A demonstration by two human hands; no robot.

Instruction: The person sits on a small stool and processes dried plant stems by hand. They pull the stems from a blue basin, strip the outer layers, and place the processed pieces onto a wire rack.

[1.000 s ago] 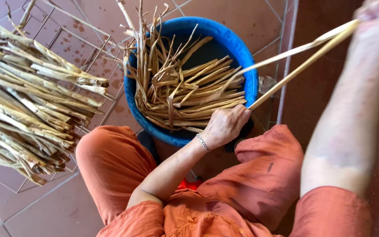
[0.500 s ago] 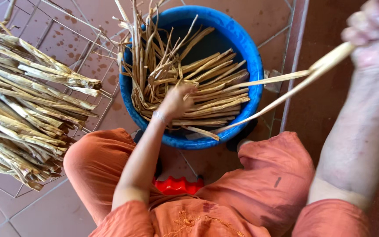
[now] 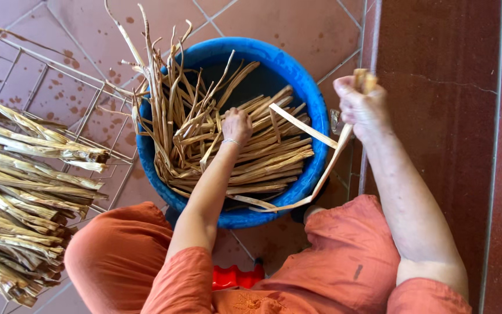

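Lowered right hand (image 3: 362,107) grips a strip (image 3: 315,180); left hand (image 3: 236,125) touches bucket (image 3: 315,104) strips.

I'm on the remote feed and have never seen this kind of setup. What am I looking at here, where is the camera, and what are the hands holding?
There is no machine: these are one person's two bare hands, filmed by a camera worn on their head and looking straight down. The orange cloth at the bottom is clothing over their knees; they appear to be seated over a red tiled floor.

Between the knees stands a blue bucket filled with pale, dried plant strips. The left hand is down in the bucket, resting on the strips. The right hand is raised beside the bucket's rim and grips a few long strips that curve back down into the bucket.

To the left, a wire rack holds a big bundle of similar dried stalks. A small red object shows between the legs; I cannot tell what it is.
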